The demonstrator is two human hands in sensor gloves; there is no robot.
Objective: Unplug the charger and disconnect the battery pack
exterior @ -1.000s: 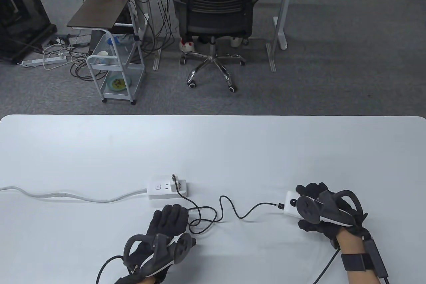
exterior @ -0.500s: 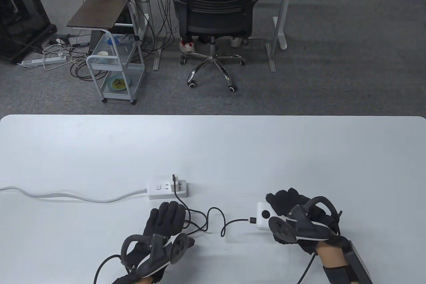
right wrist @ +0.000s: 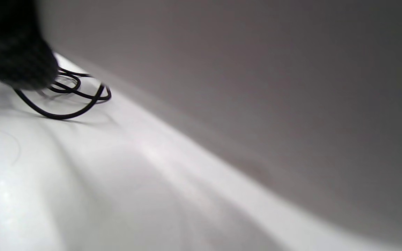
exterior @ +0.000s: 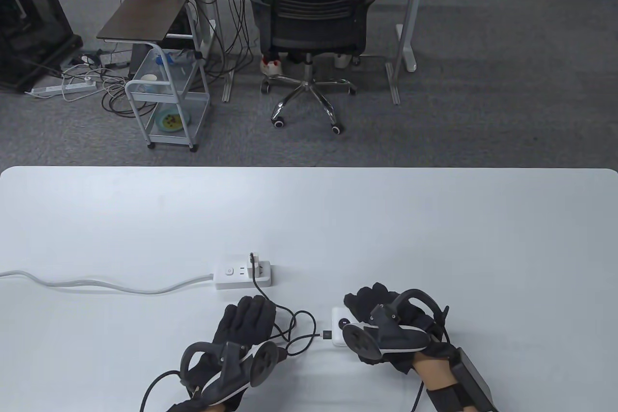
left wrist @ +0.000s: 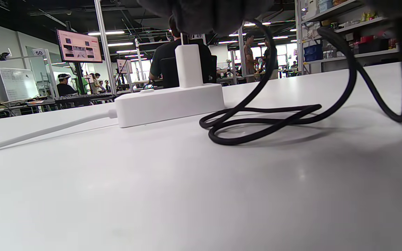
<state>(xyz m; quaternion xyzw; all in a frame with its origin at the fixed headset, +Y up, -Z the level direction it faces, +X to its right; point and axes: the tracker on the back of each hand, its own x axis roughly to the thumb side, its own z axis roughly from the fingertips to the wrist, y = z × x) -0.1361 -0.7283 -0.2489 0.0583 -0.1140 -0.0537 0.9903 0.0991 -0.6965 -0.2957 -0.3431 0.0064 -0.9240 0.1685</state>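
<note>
table view: right hand (exterior: 386, 330) grips battery pack (exterior: 339, 332) (cable attached); left hand (exterior: 241, 330) flat, fingers spread.

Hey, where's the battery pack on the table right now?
In the table view the battery pack sits near the front edge, right of center, gripped by the right hand, with the black cable plugged into its left end.
</note>
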